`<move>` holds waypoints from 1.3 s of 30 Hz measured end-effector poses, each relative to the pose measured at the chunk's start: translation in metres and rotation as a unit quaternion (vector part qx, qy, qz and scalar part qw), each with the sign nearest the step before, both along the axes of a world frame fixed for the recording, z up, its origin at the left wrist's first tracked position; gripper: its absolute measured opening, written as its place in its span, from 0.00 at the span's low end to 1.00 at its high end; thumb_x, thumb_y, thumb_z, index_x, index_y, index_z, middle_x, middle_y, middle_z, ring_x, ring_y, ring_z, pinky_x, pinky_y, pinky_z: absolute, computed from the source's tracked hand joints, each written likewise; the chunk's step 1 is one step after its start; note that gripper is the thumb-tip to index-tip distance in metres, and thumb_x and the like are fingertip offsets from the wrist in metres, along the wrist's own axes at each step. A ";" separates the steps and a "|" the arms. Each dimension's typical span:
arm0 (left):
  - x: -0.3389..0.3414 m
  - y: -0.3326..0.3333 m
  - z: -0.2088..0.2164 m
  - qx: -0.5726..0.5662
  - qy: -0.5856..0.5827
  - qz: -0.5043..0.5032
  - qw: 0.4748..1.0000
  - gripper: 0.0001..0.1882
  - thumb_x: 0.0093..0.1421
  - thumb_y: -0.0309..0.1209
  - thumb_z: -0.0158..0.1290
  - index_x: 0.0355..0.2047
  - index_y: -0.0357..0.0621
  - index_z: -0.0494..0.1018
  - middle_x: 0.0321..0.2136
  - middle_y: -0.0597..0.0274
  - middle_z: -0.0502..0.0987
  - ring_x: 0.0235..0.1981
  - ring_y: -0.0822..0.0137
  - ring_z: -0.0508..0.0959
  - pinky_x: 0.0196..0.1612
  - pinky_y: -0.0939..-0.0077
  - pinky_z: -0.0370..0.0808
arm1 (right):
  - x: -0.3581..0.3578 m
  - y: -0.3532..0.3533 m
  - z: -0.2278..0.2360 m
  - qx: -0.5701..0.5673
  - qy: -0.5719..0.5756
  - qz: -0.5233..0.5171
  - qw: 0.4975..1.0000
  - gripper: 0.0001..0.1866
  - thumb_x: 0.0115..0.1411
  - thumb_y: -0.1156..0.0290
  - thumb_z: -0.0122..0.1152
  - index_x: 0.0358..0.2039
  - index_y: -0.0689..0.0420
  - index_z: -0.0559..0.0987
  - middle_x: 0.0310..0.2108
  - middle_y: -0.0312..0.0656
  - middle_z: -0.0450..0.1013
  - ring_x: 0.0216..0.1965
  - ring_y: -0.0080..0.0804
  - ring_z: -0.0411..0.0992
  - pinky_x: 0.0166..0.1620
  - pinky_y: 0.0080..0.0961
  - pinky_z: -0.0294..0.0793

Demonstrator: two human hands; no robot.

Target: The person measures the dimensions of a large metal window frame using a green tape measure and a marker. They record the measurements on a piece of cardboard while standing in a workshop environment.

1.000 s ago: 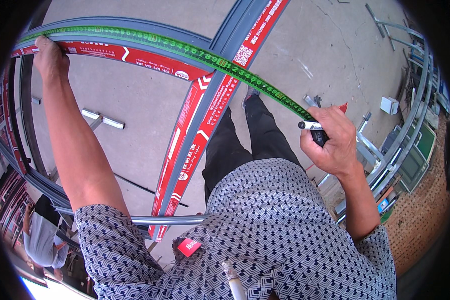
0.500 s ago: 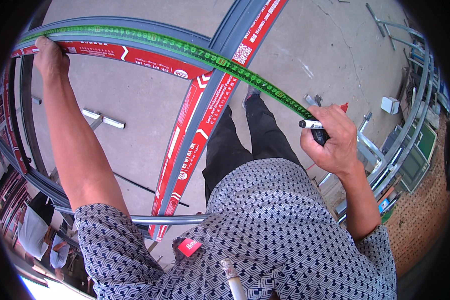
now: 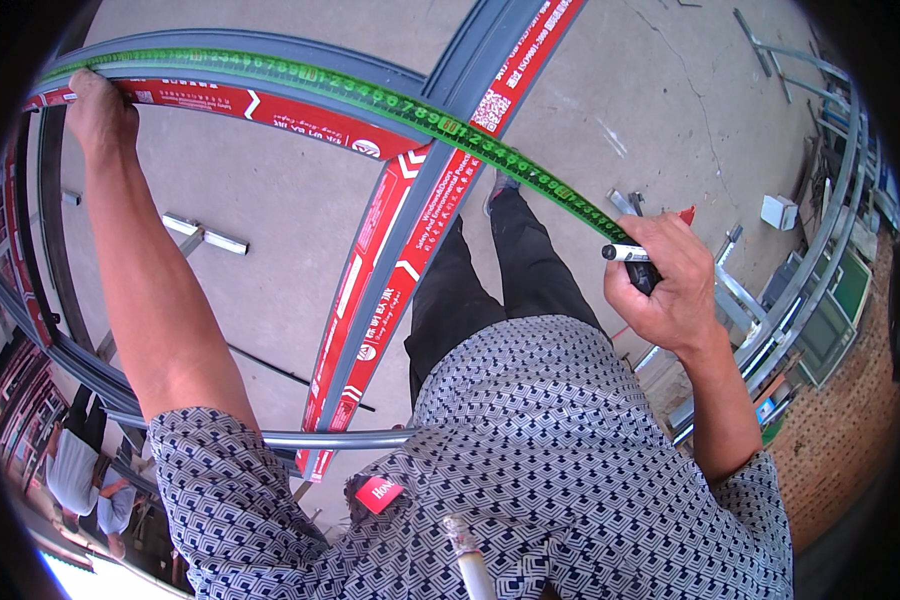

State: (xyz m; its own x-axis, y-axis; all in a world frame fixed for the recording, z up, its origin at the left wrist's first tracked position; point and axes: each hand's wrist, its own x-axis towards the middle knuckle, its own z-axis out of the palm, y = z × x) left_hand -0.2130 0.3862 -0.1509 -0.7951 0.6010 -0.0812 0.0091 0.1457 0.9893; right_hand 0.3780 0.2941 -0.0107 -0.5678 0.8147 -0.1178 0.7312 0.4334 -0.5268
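Observation:
A green tape measure blade (image 3: 370, 97) stretches along a grey metal profile covered in red film (image 3: 270, 110) and across a slanting grey bar (image 3: 463, 82). At the far left, my left hand (image 3: 103, 115) is closed at the blade's end and the profile's edge; its fingertips are hidden. My right hand (image 3: 675, 285) grips the dark tape measure case (image 3: 644, 277), partly covered by the fingers. Held in that same hand is a white marker pen with a black cap (image 3: 625, 253). Between the slanting bar and my right hand the blade spans free air.
A cigarette (image 3: 472, 565) shows at the lower edge. Metal pieces (image 3: 208, 235) and a white box (image 3: 779, 211) are on the concrete floor. Long rails (image 3: 828, 250) and framed panels stand at right. Other people (image 3: 75, 475) are at the lower left.
My right hand has shifted very slightly right with the case and pen, and the blade with it. My left hand stays put. The people at lower left have moved a little.

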 end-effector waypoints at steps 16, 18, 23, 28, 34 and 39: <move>0.005 0.001 0.005 -0.011 -0.011 0.017 1.000 0.27 0.77 0.42 0.43 0.56 0.20 0.64 0.42 0.48 0.78 0.42 0.63 0.81 0.50 0.69 0.79 | 0.001 0.001 0.001 -0.004 -0.006 0.004 1.000 0.18 0.43 0.76 0.67 0.38 0.63 0.82 0.29 0.46 0.78 0.27 0.43 0.73 0.32 0.35 0.73; 0.009 0.000 0.007 -0.011 -0.012 0.026 1.000 0.27 0.77 0.42 0.44 0.55 0.20 0.64 0.43 0.48 0.78 0.42 0.63 0.81 0.50 0.69 0.79 | 0.001 0.001 0.001 -0.001 -0.002 0.005 1.000 0.18 0.43 0.76 0.67 0.38 0.63 0.82 0.29 0.46 0.78 0.27 0.43 0.73 0.32 0.35 0.73; 0.020 -0.001 0.014 -0.003 -0.010 0.023 1.000 0.28 0.77 0.42 0.44 0.56 0.20 0.64 0.43 0.48 0.78 0.42 0.63 0.81 0.52 0.69 0.79 | 0.001 0.000 0.000 0.004 -0.002 0.004 1.000 0.18 0.43 0.76 0.68 0.38 0.63 0.82 0.29 0.46 0.78 0.27 0.43 0.73 0.32 0.35 0.73; 0.018 0.002 0.013 0.000 -0.019 0.032 0.999 0.28 0.77 0.42 0.43 0.56 0.19 0.64 0.43 0.49 0.78 0.43 0.63 0.81 0.53 0.68 0.79 | 0.001 0.001 0.000 0.005 -0.003 0.007 1.000 0.17 0.43 0.76 0.67 0.38 0.63 0.82 0.30 0.46 0.78 0.27 0.43 0.73 0.32 0.35 0.73; 0.016 0.001 0.012 -0.006 -0.009 0.030 0.999 0.28 0.77 0.42 0.42 0.55 0.20 0.65 0.41 0.49 0.78 0.41 0.63 0.81 0.51 0.68 0.79 | 0.000 0.001 0.000 0.007 -0.003 0.004 1.000 0.17 0.43 0.76 0.67 0.37 0.63 0.82 0.30 0.46 0.79 0.28 0.44 0.74 0.32 0.36 0.73; 0.023 0.000 0.016 -0.019 0.001 0.025 1.000 0.28 0.77 0.43 0.41 0.53 0.20 0.66 0.39 0.49 0.78 0.40 0.64 0.81 0.47 0.69 0.79 | -0.003 0.002 0.000 0.010 -0.003 0.008 1.000 0.17 0.43 0.76 0.67 0.38 0.63 0.82 0.30 0.46 0.79 0.28 0.44 0.74 0.33 0.36 0.74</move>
